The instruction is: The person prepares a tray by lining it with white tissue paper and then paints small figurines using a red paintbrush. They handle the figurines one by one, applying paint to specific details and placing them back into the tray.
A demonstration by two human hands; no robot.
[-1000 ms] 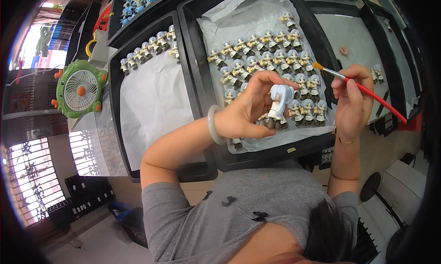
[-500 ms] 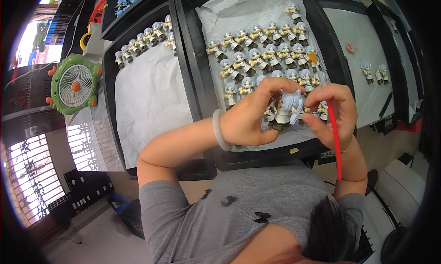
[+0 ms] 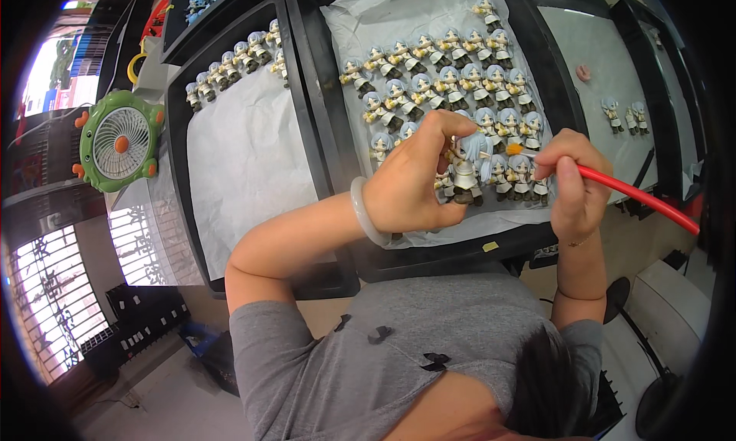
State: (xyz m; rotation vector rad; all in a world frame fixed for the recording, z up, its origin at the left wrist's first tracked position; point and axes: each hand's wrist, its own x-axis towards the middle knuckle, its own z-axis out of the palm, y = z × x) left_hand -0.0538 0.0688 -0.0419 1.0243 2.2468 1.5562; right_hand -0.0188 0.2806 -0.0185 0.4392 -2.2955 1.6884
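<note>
The left hand pinched a small doll with pale blue hair, its thumb below and its bent fingers above. The doll was close to upright, with dark feet near the thumb and hair up by the fingers. The right hand was closed on a red brush, gripping it close to the bristle end. The orange bristles poked out left of that grip, just beside the doll's hair, and looked a little apart from it. The long handle ran out to the right of the grip.

Under and past the left hand's grip, rows of dolls lay on white paper in a black tray. Far to the left of that grip stood a green fan.

For good brushing, a firm but gentle pinch seemed best, so the doll did not spin. Light, short strokes with only the bristle ends seemed wise. Holding the brush near its tip looked handy for tiny moves. The fingers needed to stay off the part being brushed.
</note>
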